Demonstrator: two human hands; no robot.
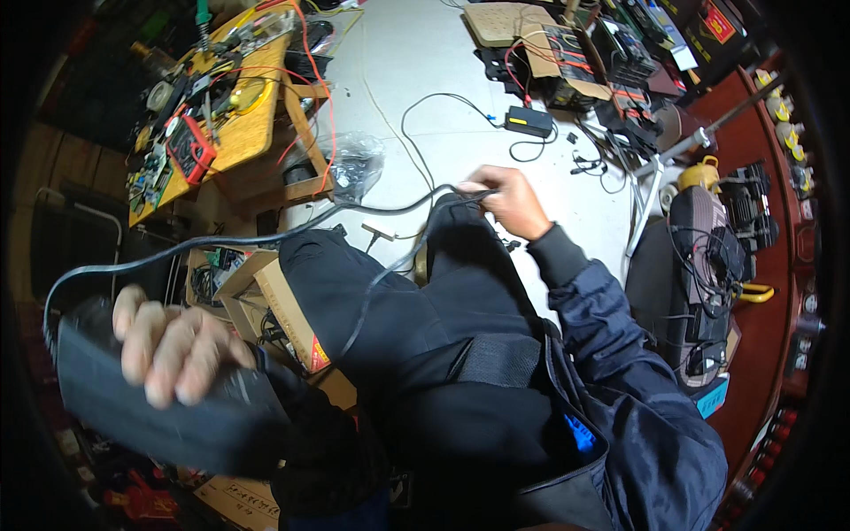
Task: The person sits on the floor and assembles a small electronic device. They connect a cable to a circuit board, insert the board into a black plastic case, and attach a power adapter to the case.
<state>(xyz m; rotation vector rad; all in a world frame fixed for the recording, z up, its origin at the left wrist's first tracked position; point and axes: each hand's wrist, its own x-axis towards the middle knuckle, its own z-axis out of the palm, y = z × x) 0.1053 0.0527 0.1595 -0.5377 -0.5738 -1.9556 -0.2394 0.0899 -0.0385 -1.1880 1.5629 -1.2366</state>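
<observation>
My left hand grips a black, flat, brick-shaped box, blurred, at the lower left. A black cable runs from the box's left end up and across to my right hand, which pinches the cable out in front of my knees. A second thin strand hangs from that hand down over my dark trousers.
A wooden workbench with a red multimeter, wires and tools stands at upper left. Cardboard boxes sit beside my left leg. A small black adapter lies on the white floor. Stacked electronics and a shelf are at right.
</observation>
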